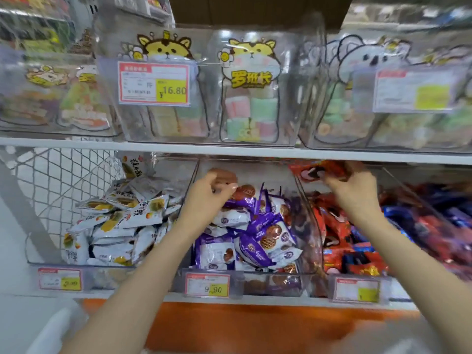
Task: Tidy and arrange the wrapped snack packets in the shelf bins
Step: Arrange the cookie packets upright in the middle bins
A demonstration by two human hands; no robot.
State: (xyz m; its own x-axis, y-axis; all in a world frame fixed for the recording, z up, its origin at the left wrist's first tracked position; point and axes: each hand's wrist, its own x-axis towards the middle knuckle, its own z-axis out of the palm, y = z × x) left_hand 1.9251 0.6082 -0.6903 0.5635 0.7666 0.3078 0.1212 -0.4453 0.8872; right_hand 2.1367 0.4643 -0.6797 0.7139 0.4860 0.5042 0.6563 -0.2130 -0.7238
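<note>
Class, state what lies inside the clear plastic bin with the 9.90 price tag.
Purple-and-white wrapped snack packets lie heaped in the clear plastic bin; the left hand holds a brown packet above them. Whatever lies beneath the heap is covered.

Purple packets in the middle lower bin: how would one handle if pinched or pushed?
Probably light: the purple packets lie heaped loosely at all angles. Glossy film looks slippery, so a pushed one likely slides over its neighbours. Printed round biscuit suggests a stiff, breakable middle with floppy crimped ends.
</note>
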